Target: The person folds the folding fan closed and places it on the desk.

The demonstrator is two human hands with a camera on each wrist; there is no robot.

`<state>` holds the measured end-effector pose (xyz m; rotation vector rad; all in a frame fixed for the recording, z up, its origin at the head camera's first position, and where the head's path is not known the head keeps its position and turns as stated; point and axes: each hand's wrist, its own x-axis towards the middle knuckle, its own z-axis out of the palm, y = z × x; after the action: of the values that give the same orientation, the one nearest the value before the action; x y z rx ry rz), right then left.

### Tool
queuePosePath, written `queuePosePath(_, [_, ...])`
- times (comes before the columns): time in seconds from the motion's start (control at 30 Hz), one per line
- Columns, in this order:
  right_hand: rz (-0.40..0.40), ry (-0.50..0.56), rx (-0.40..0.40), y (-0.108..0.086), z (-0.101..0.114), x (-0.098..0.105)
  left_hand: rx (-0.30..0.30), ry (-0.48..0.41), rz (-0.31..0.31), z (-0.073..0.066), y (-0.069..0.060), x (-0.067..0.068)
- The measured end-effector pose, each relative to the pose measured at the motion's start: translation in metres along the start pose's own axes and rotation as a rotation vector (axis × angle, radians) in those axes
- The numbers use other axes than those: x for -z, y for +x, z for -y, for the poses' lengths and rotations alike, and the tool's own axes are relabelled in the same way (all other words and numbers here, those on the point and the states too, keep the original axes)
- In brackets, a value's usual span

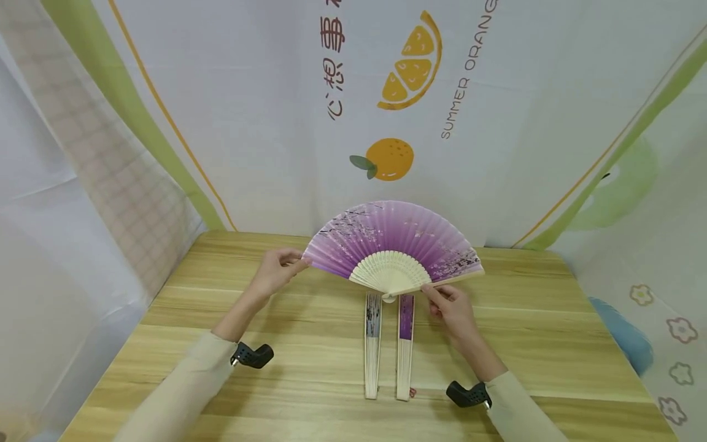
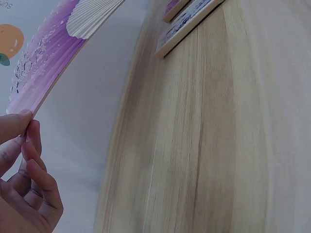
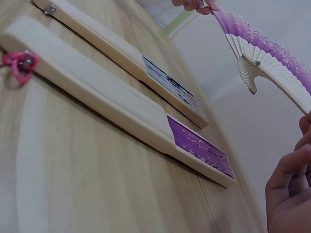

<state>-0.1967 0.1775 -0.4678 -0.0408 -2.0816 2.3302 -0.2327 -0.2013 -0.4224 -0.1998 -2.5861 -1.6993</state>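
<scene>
A purple folding fan (image 1: 397, 230) with blossom prints and pale pierced ribs is spread wide above the table. My left hand (image 1: 278, 270) pinches its left outer corner between thumb and fingers; the left wrist view shows this hand (image 2: 29, 179) close up. With my right hand (image 1: 452, 307) I grip the right guard stick near the pivot. Below the spread fan lie two folded fans side by side: one with grey-blue patterned cloth (image 1: 373, 316), the other with purple cloth (image 1: 406, 316). The right wrist view shows a pink cord loop (image 3: 22, 63) on the purple one.
The wooden table (image 1: 309, 368) has its far edge against a hanging white cloth (image 1: 265, 123) printed with oranges and lettering. Cloth also hangs at the left and right sides. Each wrist carries a black camera mount (image 1: 254, 355).
</scene>
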Motion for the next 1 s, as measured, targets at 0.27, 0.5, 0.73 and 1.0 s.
queuePosePath(0.27, [-0.028, 0.077, 0.009, -0.005, 0.000, 0.005, 0.008, -0.045, 0.008, -0.007, -0.002, -0.008])
queuePosePath(0.5, [-0.063, 0.113, 0.038, -0.006, 0.001, 0.005, 0.166, -0.215, 0.049, -0.008, -0.003, -0.013])
queuePosePath(0.73, [-0.054, 0.102, 0.067, -0.009, 0.000, 0.007, 0.205, -0.319, 0.060, -0.006, -0.003, -0.019])
queuePosePath(1.0, [-0.067, 0.154, 0.077, -0.011, -0.001, 0.007, 0.236, -0.377, 0.041, -0.011, -0.003, -0.026])
